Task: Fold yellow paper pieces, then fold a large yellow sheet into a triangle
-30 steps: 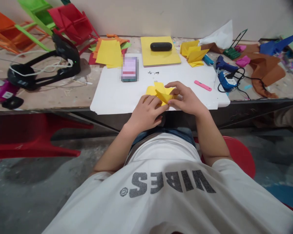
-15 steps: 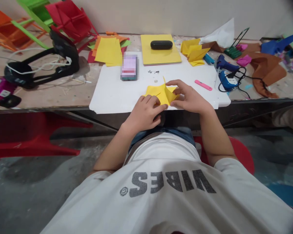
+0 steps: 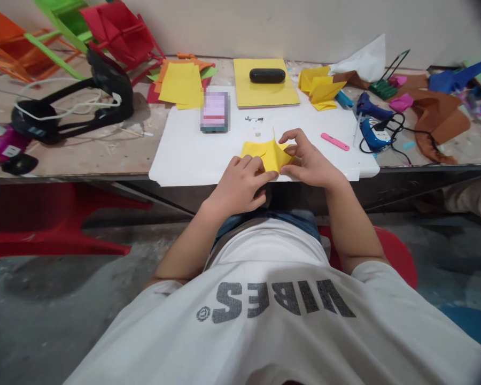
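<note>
Over the last second, the raised flap of the folded yellow paper [image 3: 256, 149] has swung from a slant to nearly upright, while my hands have barely shifted. The paper lies at the near edge of the white board [image 3: 192, 155]. My left hand [image 3: 240, 181] rests on its near left part; I cannot tell whether those fingers pinch it. My right hand [image 3: 310, 162] curls narrowly about the right part, holding it between thumb and fingers. The pink utility knife [image 3: 335, 141] lies to the right, the phone [image 3: 214, 111] beyond, to the left.
</note>
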Motion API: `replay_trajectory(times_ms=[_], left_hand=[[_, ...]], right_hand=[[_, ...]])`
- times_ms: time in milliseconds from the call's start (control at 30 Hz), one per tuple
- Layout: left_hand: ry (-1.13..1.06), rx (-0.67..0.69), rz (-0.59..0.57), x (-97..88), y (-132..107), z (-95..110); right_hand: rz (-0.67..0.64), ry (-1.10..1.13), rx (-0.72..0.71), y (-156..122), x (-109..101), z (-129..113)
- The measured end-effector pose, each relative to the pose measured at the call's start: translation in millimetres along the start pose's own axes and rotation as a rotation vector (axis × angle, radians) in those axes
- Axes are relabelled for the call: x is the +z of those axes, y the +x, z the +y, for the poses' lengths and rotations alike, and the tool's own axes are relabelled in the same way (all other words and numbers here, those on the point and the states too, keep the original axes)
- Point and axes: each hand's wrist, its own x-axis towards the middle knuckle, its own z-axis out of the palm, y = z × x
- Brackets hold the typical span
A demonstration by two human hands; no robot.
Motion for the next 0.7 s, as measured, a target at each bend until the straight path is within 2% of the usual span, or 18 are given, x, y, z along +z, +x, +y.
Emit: replay_trajectory(times_ms=[300,500,700], left_hand=[[-0.001,-0.014,0.005,1.4,0,1],[0.015,0.012,0.021,2.5,-2,-1],[-0.044,-0.020,0.027,5.8,-2,-2]], right_hand=[[0.020,-0.016,-0.085,7,-1,-2],[0.000,-0.046,-0.116,21,-5,-4],[-0.116,-0.051,-0.084,36,-9,-11]])
